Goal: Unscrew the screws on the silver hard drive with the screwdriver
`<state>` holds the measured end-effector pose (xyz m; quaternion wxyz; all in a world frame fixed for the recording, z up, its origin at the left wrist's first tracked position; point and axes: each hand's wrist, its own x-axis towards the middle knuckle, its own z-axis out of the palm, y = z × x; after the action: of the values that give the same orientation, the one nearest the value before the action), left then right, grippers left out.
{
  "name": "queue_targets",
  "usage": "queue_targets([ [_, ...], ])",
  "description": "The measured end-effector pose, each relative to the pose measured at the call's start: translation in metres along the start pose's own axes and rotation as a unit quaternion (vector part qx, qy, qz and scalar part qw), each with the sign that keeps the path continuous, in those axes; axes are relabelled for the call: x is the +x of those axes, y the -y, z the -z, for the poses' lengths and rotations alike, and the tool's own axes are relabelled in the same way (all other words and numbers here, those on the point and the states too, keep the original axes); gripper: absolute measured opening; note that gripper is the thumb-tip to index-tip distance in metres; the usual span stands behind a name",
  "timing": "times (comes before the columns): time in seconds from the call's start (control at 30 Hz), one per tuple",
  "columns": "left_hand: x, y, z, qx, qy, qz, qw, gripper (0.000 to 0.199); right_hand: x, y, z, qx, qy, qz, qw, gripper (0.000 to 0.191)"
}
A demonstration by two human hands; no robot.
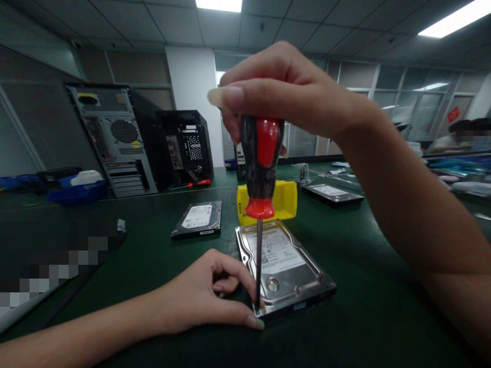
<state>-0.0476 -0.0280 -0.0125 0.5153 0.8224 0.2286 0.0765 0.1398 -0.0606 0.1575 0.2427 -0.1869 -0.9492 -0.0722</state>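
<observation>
A screwdriver [262, 168] with a black and red handle stands upright, and my right hand [276, 84] is closed over the top of its handle. The shaft's tip meets the near left corner of a silver hard drive [307, 278], which lies label up on the green table. At that same corner my left hand [215, 296] grips the drive, index finger and thumb close around the tip. Whether a screw sits under the tip is hidden. Touching or just behind the drive's far edge is a yellow plastic bin [287, 199].
Two more hard drives lie on the green table [153, 266]: one drive [199, 217] left, another [332, 193] right. Computer cases [118, 133] stand at back left near a red-handled screwdriver [203, 182] and a blue bin [79, 193]. A person [460, 140] is at far right.
</observation>
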Motion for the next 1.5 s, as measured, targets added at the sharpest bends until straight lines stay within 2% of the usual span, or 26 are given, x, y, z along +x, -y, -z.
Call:
queue_targets([
  [0.27,-0.001,0.0,0.0,0.001,0.007,0.001,1.0,0.023,0.001,0.002,-0.002,0.0,-0.029,-0.014,0.999,0.034],
  [0.43,-0.001,-0.001,0.0,0.001,0.007,0.007,1.0,0.025,0.001,0.0,-0.005,0.006,-0.05,0.001,0.999,0.035],
  [0.6,-0.001,-0.001,0.0,0.01,-0.003,0.013,1.0,0.025,0.0,-0.002,-0.006,0.006,-0.041,0.006,0.999,0.037],
  [0.83,-0.003,-0.008,0.001,0.019,-0.013,0.01,1.0,0.038,-0.001,-0.001,-0.004,0.017,-0.024,-0.024,0.999,0.038],
  [0.97,-0.004,-0.013,0.001,0.02,-0.005,0.018,1.0,0.037,0.0,-0.006,-0.002,0.046,-0.029,0.004,0.999,0.037],
  [1.2,-0.001,-0.007,0.001,0.027,-0.012,0.006,1.0,0.038,0.001,-0.006,0.0,0.08,-0.002,-0.019,0.997,0.032],
  [1.5,-0.001,-0.011,0.001,0.02,-0.006,0.012,1.0,0.038,-0.003,-0.004,0.0,0.037,0.015,-0.022,0.999,0.033],
])
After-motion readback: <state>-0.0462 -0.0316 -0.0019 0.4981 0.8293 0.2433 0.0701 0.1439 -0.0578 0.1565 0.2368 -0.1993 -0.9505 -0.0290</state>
